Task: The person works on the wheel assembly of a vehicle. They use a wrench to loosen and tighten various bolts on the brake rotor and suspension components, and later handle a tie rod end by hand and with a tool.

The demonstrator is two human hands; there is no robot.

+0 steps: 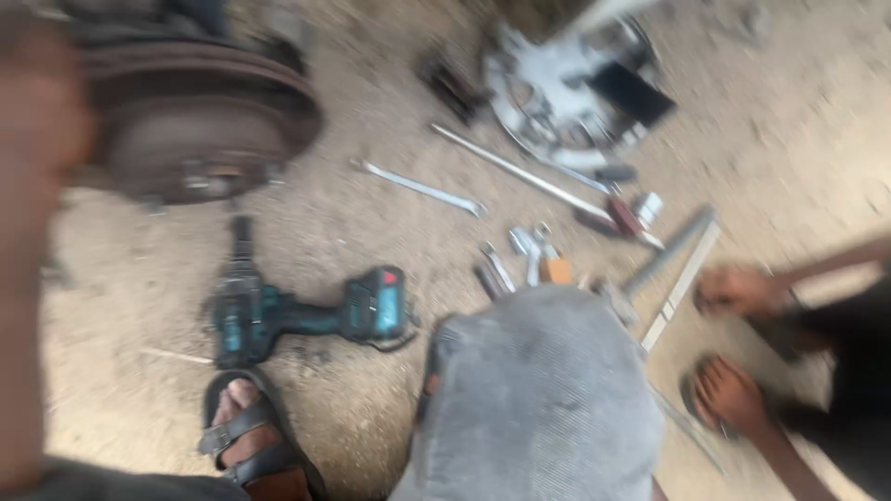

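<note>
– Looking down, you had your left hand (32,121) raised close to the camera at the left edge. It showed only as a soft blur.

– Was it gripping anything?

– I couldn't tell. The fingers were too smeared to show whether they were spread or curled, and nothing could be made out in them. Your right hand was outside the view.

– What lay closest to that left hand?

– A rusty brake disc (195,121), just beside the blur at the upper left, resting on the sandy ground (789,121). Below it lay a teal and black cordless impact wrench (278,315) on its side, its nose pointing up toward the disc and its battery end toward your knee (538,390).

– And nearer to you?

– Your sandalled foot (251,436) stood just below the wrench. The knee, in grey cloth, filled the lower middle.

– What else was lying around?

– A long spanner (419,188) lay between the disc and a thin metal bar (520,172). A cluster of small spanners (520,255) sat just above your knee. A shiny wheel cover (557,93) was at the top. At the right, another person's bare feet (733,394) stood well apart from your hand.
</note>
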